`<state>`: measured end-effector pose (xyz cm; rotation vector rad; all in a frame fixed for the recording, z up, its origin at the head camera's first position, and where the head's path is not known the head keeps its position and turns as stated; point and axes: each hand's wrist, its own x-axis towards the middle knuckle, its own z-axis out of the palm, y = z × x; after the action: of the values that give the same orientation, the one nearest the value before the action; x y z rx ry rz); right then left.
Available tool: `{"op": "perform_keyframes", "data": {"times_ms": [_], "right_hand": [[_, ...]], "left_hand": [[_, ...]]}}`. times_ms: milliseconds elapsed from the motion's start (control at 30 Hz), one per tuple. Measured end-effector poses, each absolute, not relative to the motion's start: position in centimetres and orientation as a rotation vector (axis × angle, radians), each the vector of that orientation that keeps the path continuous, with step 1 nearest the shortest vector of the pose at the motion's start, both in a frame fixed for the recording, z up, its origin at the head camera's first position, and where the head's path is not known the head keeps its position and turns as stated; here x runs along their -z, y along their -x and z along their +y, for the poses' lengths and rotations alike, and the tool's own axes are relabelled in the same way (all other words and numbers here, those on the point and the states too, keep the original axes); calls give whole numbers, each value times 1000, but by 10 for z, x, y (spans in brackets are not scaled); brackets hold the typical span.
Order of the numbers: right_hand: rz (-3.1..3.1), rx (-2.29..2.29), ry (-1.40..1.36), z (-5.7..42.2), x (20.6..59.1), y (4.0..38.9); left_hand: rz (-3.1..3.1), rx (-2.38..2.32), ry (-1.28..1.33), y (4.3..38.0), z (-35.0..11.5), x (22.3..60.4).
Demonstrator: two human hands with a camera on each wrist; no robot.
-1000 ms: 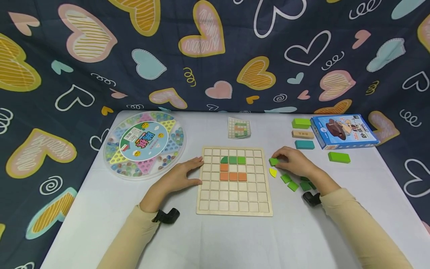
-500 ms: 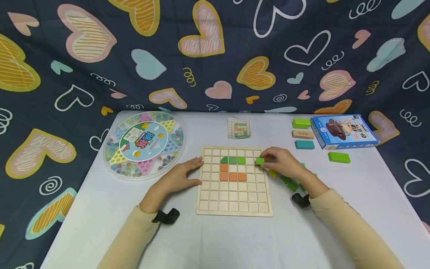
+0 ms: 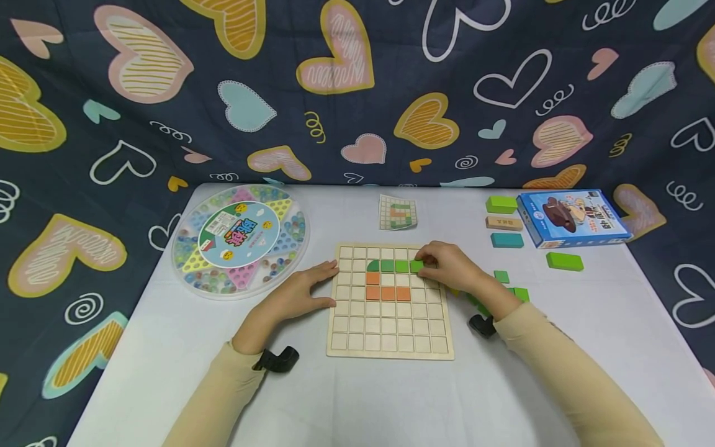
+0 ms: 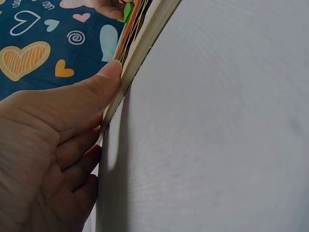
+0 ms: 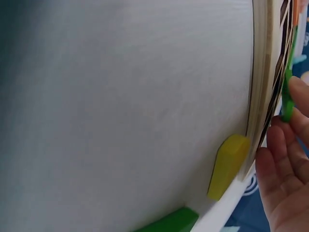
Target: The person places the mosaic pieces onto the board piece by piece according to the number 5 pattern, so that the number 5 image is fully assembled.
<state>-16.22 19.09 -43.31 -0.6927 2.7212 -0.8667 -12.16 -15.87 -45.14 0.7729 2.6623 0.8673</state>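
Observation:
A wooden grid board point(image 3: 388, 343) lies on the table before me. My left hand point(image 3: 301, 293) touches its left edge with thumb and fingertips spread apart; in the left wrist view the thumb point(image 4: 91, 92) rests along the rim. On the grid sit a quarter-round green tile point(image 3: 373, 266), two green squares beside it and several orange tiles point(image 3: 388, 293). My right hand point(image 3: 449, 267) pinches a light green square tile point(image 3: 416, 266) in the same row, right of the other greens. In the right wrist view that tile point(image 5: 287, 99) is between thumb and finger.
Right of the board lie a yellow piece point(image 5: 228, 166) and several green tiles point(image 3: 501, 277), partly under my right forearm. A pattern card point(image 3: 398, 213) lies behind the board. Farther right are a blue box point(image 3: 572, 218) and coloured blocks point(image 3: 507, 240); a round marble game point(image 3: 240, 242) is left.
My right hand has carried the light green tile left from beside the board onto the grid, next to the row of green tiles. My left hand has stayed at the board's edge.

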Motion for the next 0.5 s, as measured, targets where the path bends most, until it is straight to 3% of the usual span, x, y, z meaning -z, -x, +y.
{"op": "perform_keyframes", "data": {"times_ms": [500], "right_hand": [[2742, 772, 740, 188, 432, 162]], "left_hand": [[2662, -866, -767, 121, -158, 450]]}}
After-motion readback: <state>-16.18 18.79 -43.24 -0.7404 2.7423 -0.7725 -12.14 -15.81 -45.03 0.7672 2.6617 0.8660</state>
